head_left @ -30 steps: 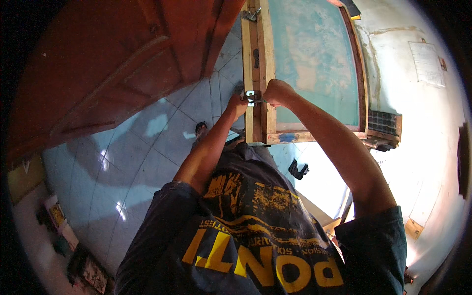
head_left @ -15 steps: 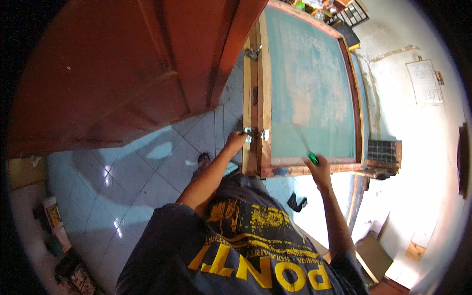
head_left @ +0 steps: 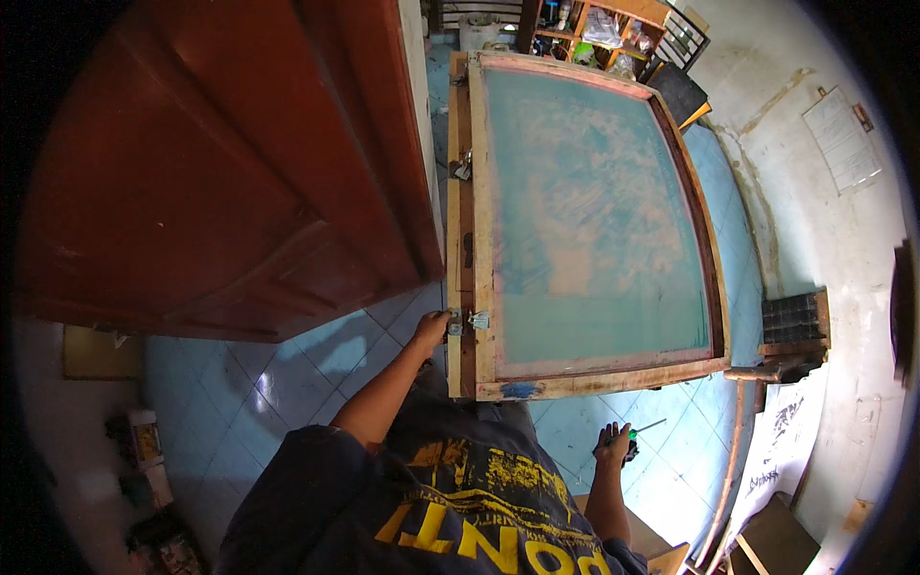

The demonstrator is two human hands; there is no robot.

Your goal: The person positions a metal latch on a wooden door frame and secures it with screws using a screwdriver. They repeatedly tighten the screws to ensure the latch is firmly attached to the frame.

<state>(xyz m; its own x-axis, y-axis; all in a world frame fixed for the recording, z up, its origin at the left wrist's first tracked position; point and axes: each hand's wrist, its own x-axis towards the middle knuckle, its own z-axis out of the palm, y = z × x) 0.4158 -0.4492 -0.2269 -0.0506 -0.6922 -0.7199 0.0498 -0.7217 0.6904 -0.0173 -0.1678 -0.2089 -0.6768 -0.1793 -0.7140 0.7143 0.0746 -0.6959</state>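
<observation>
A large wooden-framed screen (head_left: 594,192) with teal mesh lies in front of me. Along its left side runs a wooden bar (head_left: 466,211) carrying metal hinge clamps. At the near clamp (head_left: 455,322), my left hand (head_left: 432,328) has its fingers closed on the metal; the wooden edge hides part of the grip. My right hand (head_left: 610,444) is off the screen's near right side, palm turned up, holding a green-handled screwdriver (head_left: 632,434). Its thin shaft points right, away from the screen. Another clamp (head_left: 462,167) sits farther up the bar.
A reddish-brown door (head_left: 230,172) stands close on the left. Beyond the screen is a wooden shelf (head_left: 565,34) with assorted items. At right, a dark stacked block (head_left: 793,321) stands by the white wall (head_left: 767,192). Blue tiles (head_left: 316,374) cover the floor.
The right hand has moved from over the screen's near edge down and off it, and the screwdriver now points right. The left hand stays at the near clamp. More of the screen is in view.
</observation>
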